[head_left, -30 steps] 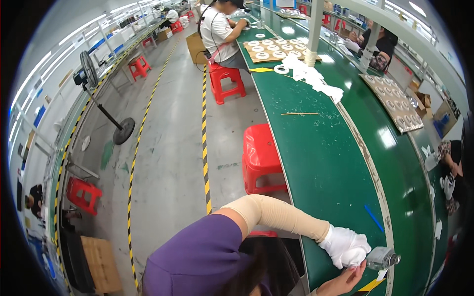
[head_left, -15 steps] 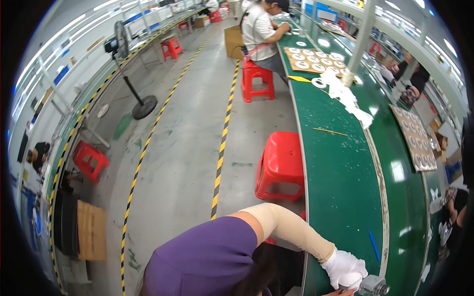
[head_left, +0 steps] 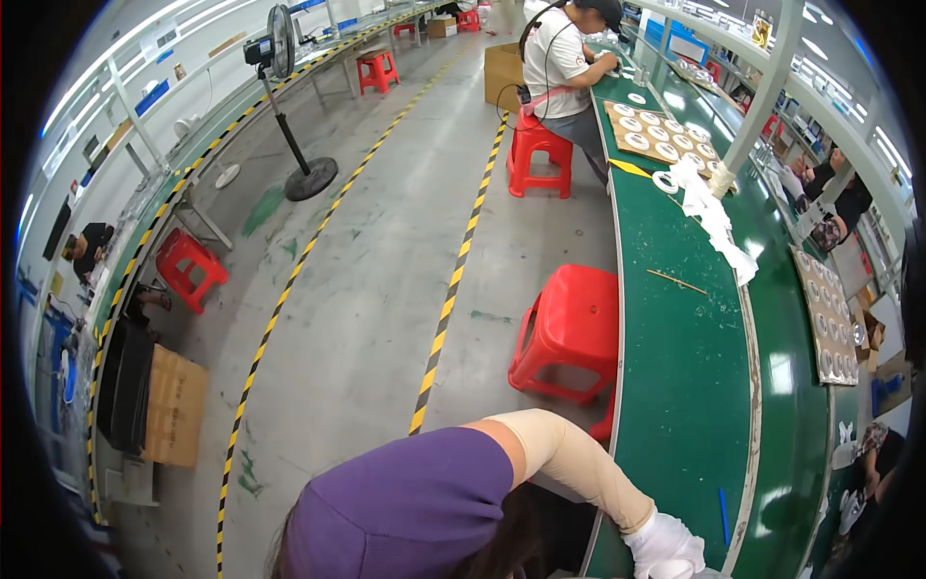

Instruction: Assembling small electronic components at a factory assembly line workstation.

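Low over the near end of the green desk [head_left: 675, 405], the fingers of the white-gloved left hand [head_left: 666, 547] look curled, but I can't tell whether they grip anything; the right hand is out of sight. Just off the glove, toward four o'clock, a mere sliver of the clear bottle [head_left: 711, 574] shows at the lower edge, too cut off for me to read its long axis or which way it points.

At the glove's two o'clock, near it, lies a blue stick [head_left: 723, 516], running almost twelve to six. Well up the desk toward twelve, a thin brown stick [head_left: 677, 281] slants from ten to four; beyond it sprawl a crumpled white cloth [head_left: 714, 220] and a cardboard sheet of white rings [head_left: 646, 132]. A red stool [head_left: 579, 318] blocks the aisle side of the desk at eleven, past the beige-sleeved forearm [head_left: 598, 478].
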### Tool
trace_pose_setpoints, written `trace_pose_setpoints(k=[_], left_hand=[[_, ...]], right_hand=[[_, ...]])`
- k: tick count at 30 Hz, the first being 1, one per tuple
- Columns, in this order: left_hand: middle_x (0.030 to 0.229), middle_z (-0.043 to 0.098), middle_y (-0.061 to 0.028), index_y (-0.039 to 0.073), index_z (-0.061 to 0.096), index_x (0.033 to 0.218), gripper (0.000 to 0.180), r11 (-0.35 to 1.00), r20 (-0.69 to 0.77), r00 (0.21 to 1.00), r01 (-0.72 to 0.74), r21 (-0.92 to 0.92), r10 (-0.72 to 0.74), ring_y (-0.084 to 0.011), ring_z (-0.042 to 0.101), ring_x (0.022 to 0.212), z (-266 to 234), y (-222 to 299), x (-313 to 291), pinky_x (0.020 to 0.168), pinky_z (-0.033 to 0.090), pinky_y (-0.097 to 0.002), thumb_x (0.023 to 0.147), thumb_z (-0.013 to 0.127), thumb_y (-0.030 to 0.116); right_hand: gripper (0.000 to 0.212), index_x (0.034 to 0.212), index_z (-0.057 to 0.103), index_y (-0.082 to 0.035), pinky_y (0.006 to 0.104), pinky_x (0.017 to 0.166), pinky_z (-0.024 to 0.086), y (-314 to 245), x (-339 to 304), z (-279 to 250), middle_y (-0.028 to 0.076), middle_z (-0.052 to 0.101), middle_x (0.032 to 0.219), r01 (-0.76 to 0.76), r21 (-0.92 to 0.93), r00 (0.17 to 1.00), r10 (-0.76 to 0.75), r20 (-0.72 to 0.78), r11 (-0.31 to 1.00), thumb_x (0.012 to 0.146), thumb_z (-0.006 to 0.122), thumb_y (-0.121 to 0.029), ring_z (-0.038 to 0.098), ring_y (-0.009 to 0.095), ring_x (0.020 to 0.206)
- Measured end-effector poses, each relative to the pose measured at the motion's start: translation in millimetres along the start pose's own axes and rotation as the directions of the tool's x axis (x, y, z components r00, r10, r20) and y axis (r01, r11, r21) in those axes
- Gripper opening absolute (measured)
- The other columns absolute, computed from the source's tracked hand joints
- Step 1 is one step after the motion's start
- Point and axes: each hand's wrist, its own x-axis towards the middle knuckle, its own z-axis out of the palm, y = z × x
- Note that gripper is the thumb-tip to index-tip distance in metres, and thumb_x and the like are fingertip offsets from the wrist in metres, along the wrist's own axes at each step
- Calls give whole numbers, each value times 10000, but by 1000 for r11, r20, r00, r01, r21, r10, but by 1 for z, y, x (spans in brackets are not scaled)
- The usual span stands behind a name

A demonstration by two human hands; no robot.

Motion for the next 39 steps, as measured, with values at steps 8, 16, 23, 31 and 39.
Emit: trace_pose_setpoints(k=[8, 16, 23, 31, 39], left_hand=[[742, 563, -122, 84, 613, 775, 172, 998, 22, 998, -52, 30, 51, -302, 572, 726, -7, 0, 6, 632, 471, -420, 762, 622, 256], [760, 560, -128, 87, 615, 763, 185, 996, -29, 997, -71, -49, 69, -304, 572, 739, 7, -6, 0, 639, 468, -416, 784, 596, 270], [786, 567, -116, 84, 596, 751, 211, 997, 48, 997, 60, 41, -61, -300, 578, 739, -9, 6, 6, 641, 464, -409, 783, 599, 292], [804, 565, -105, 96, 590, 783, 200, 999, 92, 995, 45, -23, -43, -291, 576, 751, -8, 2, 6, 645, 460, -409, 778, 600, 296], [840, 551, -112, 104, 584, 838, 197, 995, 75, 992, 102, 11, -103, -290, 566, 784, 5, 2, 0, 667, 456, -404, 780, 593, 291]], right_hand=[[280, 814, 546, 48, 357, 707, 421, -22, -3, 5, 124, 517, 776, -113, 65, 994, 113, 9, 991, 884, 580, -222, 486, 214, 750], [301, 796, 515, 40, 371, 713, 411, -16, -11, -3, 133, 505, 775, -109, -63, 991, 113, 70, 992, 884, 580, -241, 480, 233, 749], [248, 833, 551, 54, 359, 721, 428, -26, 4, 7, 134, 544, 803, -189, 151, 982, 189, 13, 970, 884, 592, -185, 495, 223, 767], [167, 882, 592, 23, 362, 761, 459, 21, -5, 13, 130, 610, 879, -150, 292, 987, 161, -15, 945, 890, 582, -144, 545, 204, 816], [230, 970, 595, 49, 390, 793, 464, 3, 1, 0, 171, 618, 930, -310, 184, 951, 306, 52, 933, 916, 583, -174, 559, 231, 838]])
